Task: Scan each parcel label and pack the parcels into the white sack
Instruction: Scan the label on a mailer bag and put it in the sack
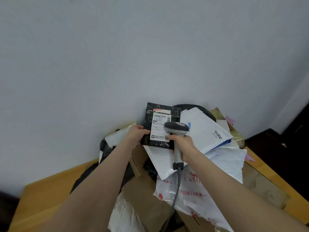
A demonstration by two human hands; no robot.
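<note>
white mailer [204,127]: 09016 | printed bag [190,188]: CAMI (partly hidden)

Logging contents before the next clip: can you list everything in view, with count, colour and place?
black plastic mailer parcel: one, black, raised over the pile
white shipping label: one, white with barcode, on the black parcel's face
grey handheld barcode scanner: one, grey with cable, head in front of the label
white envelope marked 09016: one, white, atop pile, right of the parcel
white plastic bag with red print: one, white and red, pile front
brown cardboard boxes: at least two, brown, under the bags
light wooden table: one, tan, under the pile
left hand: grips the black parcel's left edge
right hand: grips the scanner handle
</note>
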